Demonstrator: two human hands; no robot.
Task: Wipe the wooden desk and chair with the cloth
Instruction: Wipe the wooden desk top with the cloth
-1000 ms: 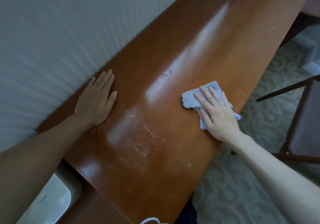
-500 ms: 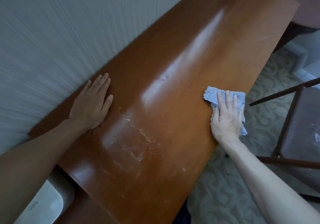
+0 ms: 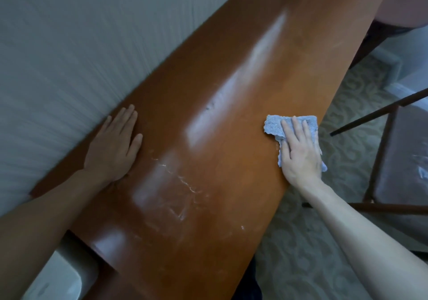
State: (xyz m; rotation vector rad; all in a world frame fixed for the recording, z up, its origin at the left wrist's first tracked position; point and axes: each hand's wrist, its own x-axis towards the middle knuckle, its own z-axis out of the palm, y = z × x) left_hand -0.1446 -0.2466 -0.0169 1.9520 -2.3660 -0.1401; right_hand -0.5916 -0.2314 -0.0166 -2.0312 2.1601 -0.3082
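Observation:
A long reddish-brown wooden desk (image 3: pixel 231 137) runs diagonally along the wall, with whitish smears and scratches in its near middle. A light blue-grey cloth (image 3: pixel 274 126) lies on the desk's right edge. My right hand (image 3: pixel 301 153) presses flat on the cloth, fingers pointing away from me. My left hand (image 3: pixel 113 147) rests flat and empty on the desk beside the wall. A dark wooden chair (image 3: pixel 393 160) with a padded seat stands at the right on the floor.
A pale textured wall (image 3: pixel 81 56) borders the desk's left side. A white device (image 3: pixel 53 281) sits low at the bottom left. Patterned carpet (image 3: pixel 301 253) covers the floor between desk and chair. Dark furniture (image 3: pixel 393 28) stands past the desk's far end.
My right hand slid the cloth from the middle of the desk out to its right edge and turned to point straight ahead. My left hand stayed in place.

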